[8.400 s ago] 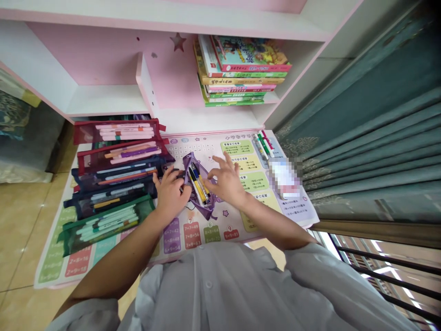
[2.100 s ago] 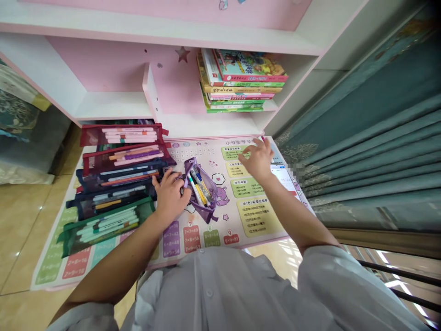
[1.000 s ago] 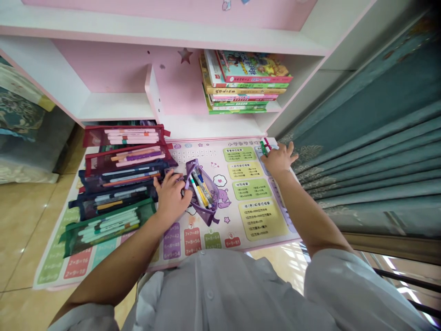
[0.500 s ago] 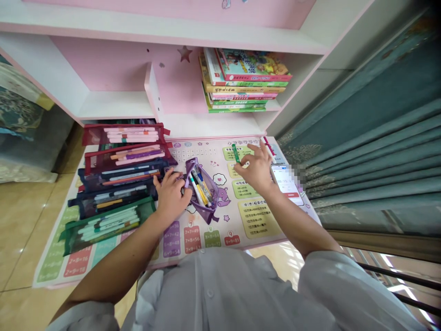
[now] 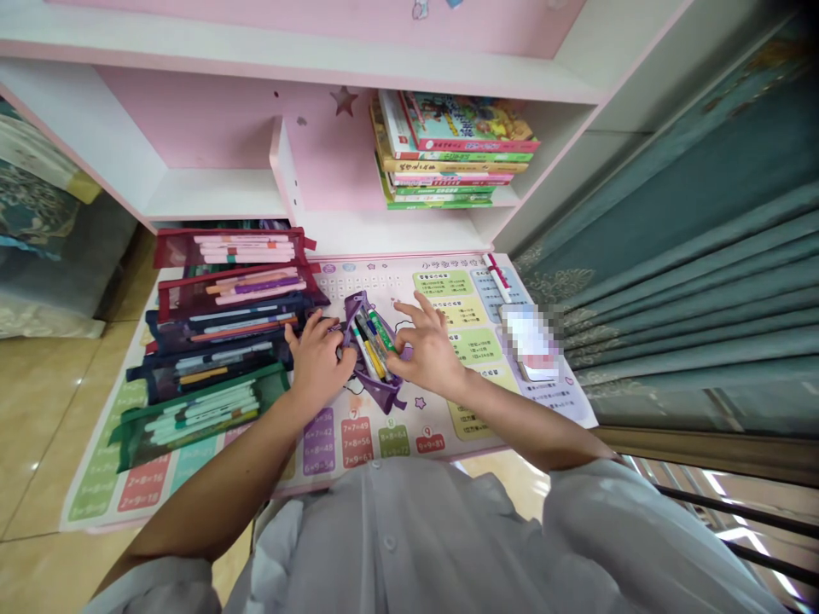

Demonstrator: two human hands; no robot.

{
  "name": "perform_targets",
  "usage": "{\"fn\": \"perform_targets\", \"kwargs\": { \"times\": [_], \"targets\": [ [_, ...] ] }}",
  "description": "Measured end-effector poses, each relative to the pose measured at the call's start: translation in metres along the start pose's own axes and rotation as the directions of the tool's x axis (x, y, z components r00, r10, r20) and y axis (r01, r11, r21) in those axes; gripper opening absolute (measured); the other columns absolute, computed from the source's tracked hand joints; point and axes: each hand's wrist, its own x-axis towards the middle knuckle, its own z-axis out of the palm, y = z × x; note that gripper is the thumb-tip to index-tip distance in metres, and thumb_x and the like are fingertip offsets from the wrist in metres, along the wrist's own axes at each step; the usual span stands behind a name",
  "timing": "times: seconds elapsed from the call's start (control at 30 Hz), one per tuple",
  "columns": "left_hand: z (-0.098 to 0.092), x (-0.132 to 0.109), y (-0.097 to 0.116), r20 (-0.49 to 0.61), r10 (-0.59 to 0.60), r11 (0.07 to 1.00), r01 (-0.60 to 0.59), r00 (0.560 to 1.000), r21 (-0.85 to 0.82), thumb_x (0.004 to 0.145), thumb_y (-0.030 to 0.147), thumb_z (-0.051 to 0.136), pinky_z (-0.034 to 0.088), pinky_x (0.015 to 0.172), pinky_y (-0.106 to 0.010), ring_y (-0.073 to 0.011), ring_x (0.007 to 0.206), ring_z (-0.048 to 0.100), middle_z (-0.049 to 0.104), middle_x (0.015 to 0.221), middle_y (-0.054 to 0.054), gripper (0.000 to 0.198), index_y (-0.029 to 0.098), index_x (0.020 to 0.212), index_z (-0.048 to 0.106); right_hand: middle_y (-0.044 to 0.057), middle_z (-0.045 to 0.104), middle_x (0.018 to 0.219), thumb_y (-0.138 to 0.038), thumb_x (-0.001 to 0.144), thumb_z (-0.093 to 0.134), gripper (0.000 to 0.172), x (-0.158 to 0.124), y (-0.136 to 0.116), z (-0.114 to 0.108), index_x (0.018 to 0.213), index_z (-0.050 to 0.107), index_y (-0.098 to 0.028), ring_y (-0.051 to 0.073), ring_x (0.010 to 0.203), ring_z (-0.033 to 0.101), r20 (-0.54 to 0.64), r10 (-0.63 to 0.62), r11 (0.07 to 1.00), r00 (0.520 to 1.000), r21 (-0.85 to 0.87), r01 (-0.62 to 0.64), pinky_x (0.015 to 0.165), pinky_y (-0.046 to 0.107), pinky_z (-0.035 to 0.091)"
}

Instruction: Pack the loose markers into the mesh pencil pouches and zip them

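Note:
A purple mesh pouch [image 5: 387, 397] lies unzipped on the desk mat with several pens inside. My right hand [image 5: 427, 345] is at its right side, thumb and forefinger pinching a green pen [image 5: 382, 329] that lies over the pouch opening. The other fingers of that hand are spread. My left hand [image 5: 320, 354] rests at the pouch's left edge, fingers bent and touching the purple mesh; its thumb is beside the opening. A red-and-white marker [image 5: 498, 277] lies at the back right of the mat.
Green [image 5: 275, 390], dark blue and red mesh pouches of pens are lined up at the left. A phone [image 5: 531, 341] lies at the right. Stacked books [image 5: 457, 162] stand on the pink-and-white shelf [image 5: 384, 230] behind. A teal curtain [image 5: 691, 256] hangs at the right.
My right hand has moved left and toward me with the green pen, from above the mat's right part to the purple pouch. My left hand has barely moved.

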Motion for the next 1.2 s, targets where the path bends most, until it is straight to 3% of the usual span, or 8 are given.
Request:
{"fn": "perform_targets", "kwargs": {
  "times": [0.4,0.8,1.0,1.2],
  "targets": [
    [-0.001,0.000,0.000,-0.002,0.001,1.000,-0.001,1.000,0.003,0.081,0.023,0.050,0.016,0.114,-0.077,-0.0358,0.138,0.050,0.072,0.124,-0.009,0.018,0.020,0.067,0.062,0.015,0.054,0.149,-0.023,0.072,0.069,0.016,0.005,-0.013,0.018,0.059,0.061,-0.019,0.043,0.152,0.023,0.121,0.030,0.999,0.992,-0.040,-0.025,0.114,0.072,0.020],
    [-0.001,0.000,0.001,-0.004,0.000,1.000,0.000,1.000,0.005,0.080,0.021,0.051,0.016,0.114,-0.078,-0.0357,0.138,0.050,0.072,0.124,-0.010,0.015,0.019,0.069,0.061,0.014,0.051,0.152,-0.028,0.076,0.072,0.019,0.008,-0.013,0.022,0.062,0.063,-0.019,0.042,0.154,0.020,0.189,0.072,0.991,0.979,-0.127,-0.049,0.115,0.073,0.018],
    [-0.001,0.000,0.001,-0.004,-0.001,1.000,0.001,1.000,0.005,0.080,0.022,0.051,0.018,0.113,-0.078,-0.0354,0.138,0.050,0.072,0.125,-0.011,0.015,0.019,0.068,0.059,0.014,0.056,0.148,-0.033,0.078,0.074,0.022,0.008,-0.009,0.016,0.064,0.064,-0.020,0.042,0.152,0.026,0.121,0.056,0.995,0.991,-0.092,-0.045,0.114,0.075,0.021],
    [-0.001,0.001,0.000,0.011,0.000,1.000,0.000,1.000,0.004,0.081,0.022,0.051,0.017,0.112,-0.079,-0.0367,0.138,0.050,0.072,0.124,-0.011,0.015,0.019,0.069,0.060,0.012,0.063,0.140,-0.035,0.081,0.072,0.023,0.020,0.019,0.002,0.066,0.064,-0.021,0.043,0.147,0.036,-0.106,0.025,0.997,0.994,-0.075,-0.033,0.112,0.073,0.030]
  ]
}}
